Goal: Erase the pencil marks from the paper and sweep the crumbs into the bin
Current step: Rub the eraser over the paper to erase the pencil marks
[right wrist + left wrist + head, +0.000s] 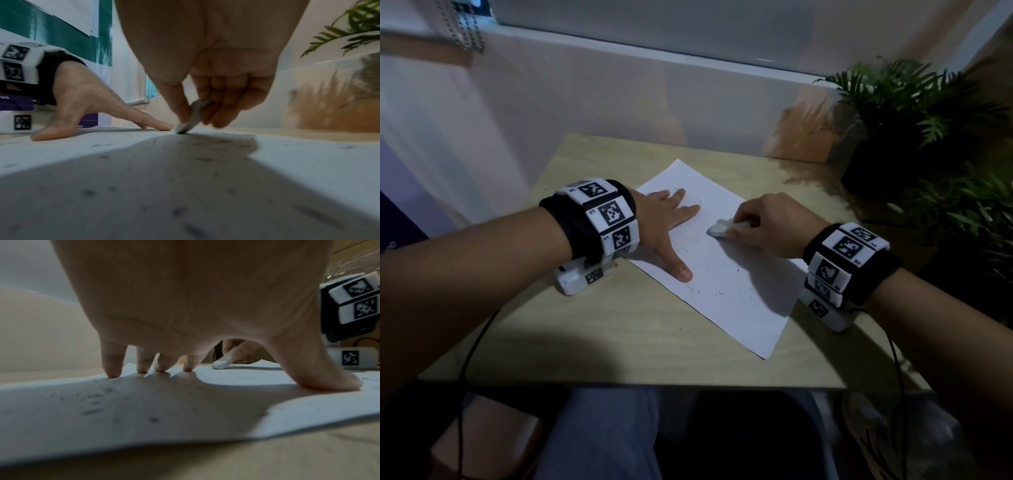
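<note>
1. Left hand (666, 219) spread flat, pinning the paper (726, 284) mid-bench.
2. Right hand (770, 224) pinches the eraser (720, 229), rubbing.
3. Marks remaining? Probably, too dim to tell.
4. Risk: hard strokes crumple the paper, scattering crumbs (205, 159).

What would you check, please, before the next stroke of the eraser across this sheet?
1. Left hand spread flat, pressing the paper: ok.
2. Right hand pinching the eraser: ok.
3. Eraser tip touching the sheet, as the right wrist view shows: ok.
4. Crumbs scattered over the paper, unswept: not ok.
5. Pencil marks all gone: cannot tell, specks and marks look alike.
6. Bin within reach: cannot tell, none in view.
</note>
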The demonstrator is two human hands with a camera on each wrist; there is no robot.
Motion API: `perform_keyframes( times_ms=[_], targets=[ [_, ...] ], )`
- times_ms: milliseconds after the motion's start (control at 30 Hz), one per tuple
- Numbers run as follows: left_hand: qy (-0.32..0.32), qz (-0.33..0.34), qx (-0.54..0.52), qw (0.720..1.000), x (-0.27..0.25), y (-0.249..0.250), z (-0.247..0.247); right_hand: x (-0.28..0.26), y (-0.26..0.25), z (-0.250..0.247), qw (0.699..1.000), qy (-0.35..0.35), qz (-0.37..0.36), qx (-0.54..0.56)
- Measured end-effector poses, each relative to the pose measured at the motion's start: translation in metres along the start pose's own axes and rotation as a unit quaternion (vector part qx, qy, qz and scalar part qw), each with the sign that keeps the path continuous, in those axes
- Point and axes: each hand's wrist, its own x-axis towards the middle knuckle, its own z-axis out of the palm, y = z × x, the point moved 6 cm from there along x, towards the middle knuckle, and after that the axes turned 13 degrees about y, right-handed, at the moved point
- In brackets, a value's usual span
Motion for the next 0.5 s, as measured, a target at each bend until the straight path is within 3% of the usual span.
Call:
perform_keyframes(
  times_ms=[200, 333, 500],
  targets=[
    [0.002, -0.006, 0.007, 1.000, -0.004, 0.002, -0.002, 0.008, 0.017, -0.006, 0.995, 0.039, 0.057, -0.065],
    [0.005, 0.003, 0.007, 1.000, -0.003, 0.002, -0.001, -0.002, -0.003, 0.002, 1.000, -0.015, 0.011, 0.021],
    [0.022, 0.006, 0.023, 0.999, -0.005, 0.003, -0.002, 0.016, 0.014, -0.003, 0.996, 0.036, 0.081, 0.007]
  ],
)
